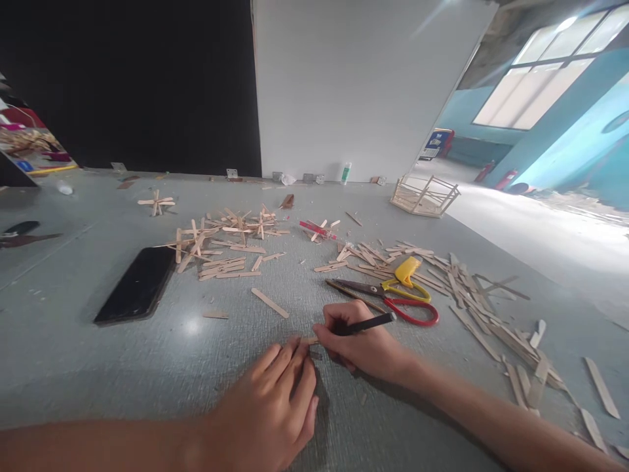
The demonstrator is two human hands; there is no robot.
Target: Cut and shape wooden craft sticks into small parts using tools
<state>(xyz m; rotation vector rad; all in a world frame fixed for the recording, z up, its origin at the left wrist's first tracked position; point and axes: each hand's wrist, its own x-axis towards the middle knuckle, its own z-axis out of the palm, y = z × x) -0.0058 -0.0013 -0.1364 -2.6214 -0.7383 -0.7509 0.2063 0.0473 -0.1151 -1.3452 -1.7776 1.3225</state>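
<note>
My left hand (278, 400) lies on the table with its fingers together, pinning down a small wooden craft stick (310, 340) of which only a short end shows. Opposite it, my right hand (356, 344) is closed around a black pen (371, 323), its tip end at the stick and hidden by the fingers. Just beyond the right hand lie scissors (413, 311) with one red and one yellow handle, beside a yellow tool (407, 270). A loose craft stick (270, 303) and a short piece (216, 314) rest ahead of the left hand.
A black phone (136, 286) lies at left. Piles of craft sticks (228, 265) spread across the middle, with more sticks (511, 337) at right. A star-shaped stick piece (156, 202) and a stick frame (425, 196) stand farther back. A glue stick (346, 173) stands near the upright panel (354, 85).
</note>
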